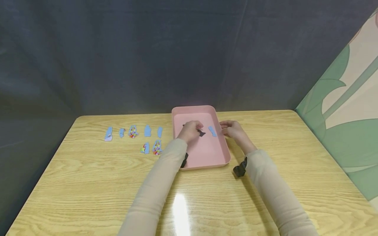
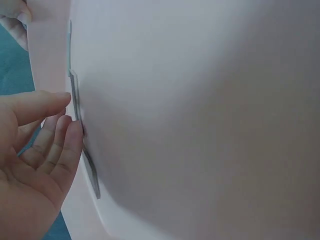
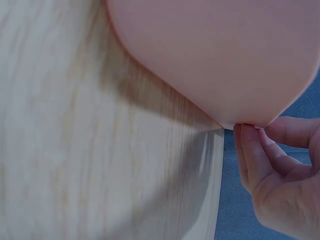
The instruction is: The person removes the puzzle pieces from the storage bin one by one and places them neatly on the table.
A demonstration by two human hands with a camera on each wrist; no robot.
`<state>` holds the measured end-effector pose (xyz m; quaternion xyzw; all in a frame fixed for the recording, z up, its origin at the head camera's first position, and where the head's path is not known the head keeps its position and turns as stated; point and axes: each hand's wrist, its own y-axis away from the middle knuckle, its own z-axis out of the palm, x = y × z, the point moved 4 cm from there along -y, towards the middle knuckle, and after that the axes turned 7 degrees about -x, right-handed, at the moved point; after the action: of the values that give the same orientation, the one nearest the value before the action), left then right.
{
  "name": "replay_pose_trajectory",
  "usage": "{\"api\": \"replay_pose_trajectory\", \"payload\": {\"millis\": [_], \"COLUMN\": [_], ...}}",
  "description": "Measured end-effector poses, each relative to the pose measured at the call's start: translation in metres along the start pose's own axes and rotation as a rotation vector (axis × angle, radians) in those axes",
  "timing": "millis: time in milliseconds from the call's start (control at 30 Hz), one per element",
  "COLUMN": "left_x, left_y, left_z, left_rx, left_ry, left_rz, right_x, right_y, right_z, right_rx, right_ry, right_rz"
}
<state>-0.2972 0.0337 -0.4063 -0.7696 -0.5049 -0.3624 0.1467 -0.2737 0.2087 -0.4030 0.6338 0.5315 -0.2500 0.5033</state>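
Note:
A pink tray (image 1: pixel 206 157) stands on the table. Inside it lie a dark flat piece (image 1: pixel 202 133), partly hidden by my left hand (image 1: pixel 190 131), and a light blue flat piece (image 1: pixel 212 131). In the left wrist view, thumb and fingertips come down at the dark piece (image 2: pixel 92 175), loosely bent with a gap between them. That piece appears to lie flat on the tray floor. At the tray's right side, my right hand (image 1: pixel 234 129) pinches the rim between thumb and fingers, as the right wrist view shows with the hand (image 3: pixel 285 175) at the tray edge.
Left of the tray, several flat blue pieces (image 1: pixel 147 130) lie in two rows, some with colourful patches (image 1: pixel 157 147). A dark curtain (image 1: pixel 189 55) hangs behind the wooden table (image 1: pixel 88 183). A leaf-patterned panel (image 1: pixel 348 108) borders the right side.

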Motion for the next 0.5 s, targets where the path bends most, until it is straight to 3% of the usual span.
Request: {"api": "replay_pose_trajectory", "payload": {"millis": [233, 500], "left_x": [-0.0065, -0.0043], "left_y": [-0.0012, -0.0001], "left_z": [0.0029, 0.0047], "left_rx": [-0.008, -0.046], "left_ry": [0.001, -0.041], "left_rz": [0.007, 0.034], "right_x": [-0.0007, -0.0006], "right_y": [-0.0003, 0.0003], "right_z": [0.0016, 0.0017], "right_rx": [-0.007, -0.005], "right_ry": [0.001, 0.008], "right_rz": [-0.005, -0.014]}}
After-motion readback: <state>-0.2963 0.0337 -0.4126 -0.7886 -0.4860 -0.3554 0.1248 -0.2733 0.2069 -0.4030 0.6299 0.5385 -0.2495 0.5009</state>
